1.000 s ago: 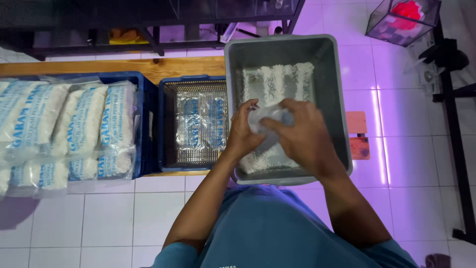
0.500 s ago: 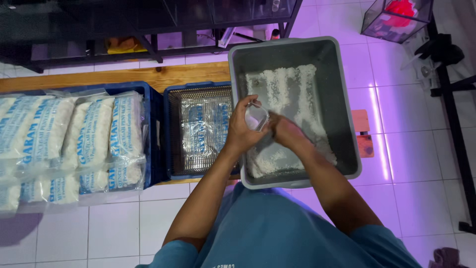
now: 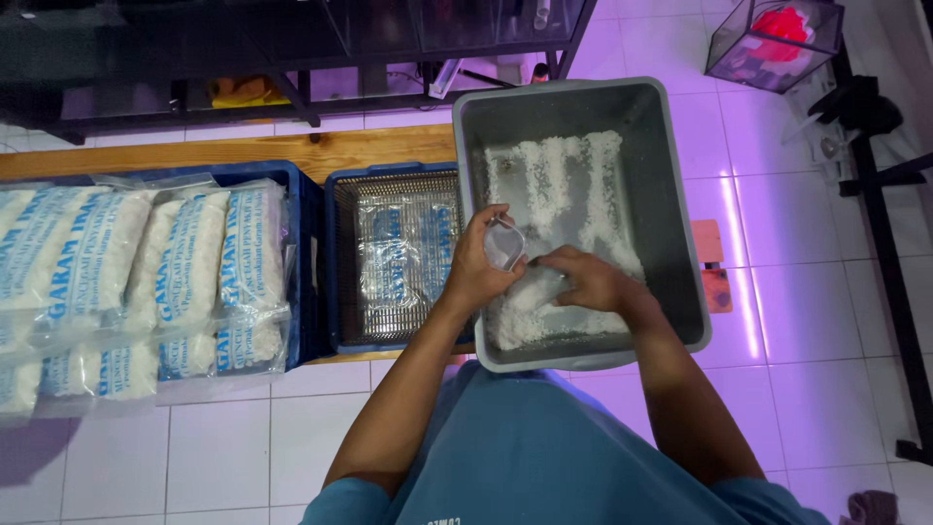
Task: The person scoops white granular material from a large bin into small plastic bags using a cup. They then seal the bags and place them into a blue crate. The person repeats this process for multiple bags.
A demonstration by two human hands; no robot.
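Tiled floor point(image 3: 224, 447) — wooden plank point(image 3: 243, 151).

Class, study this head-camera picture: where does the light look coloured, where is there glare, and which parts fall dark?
Head view: violet light tints the floor tiles at right; glare streaks the clear bags in the blue crate; the shelf up top lies in deep shadow; the hands over the grey tub stay sharp.

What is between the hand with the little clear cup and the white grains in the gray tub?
Nothing visible. The left hand holds the small clear cup over the gray tub, just above the white grains. The right hand is already down in the grains beside it.
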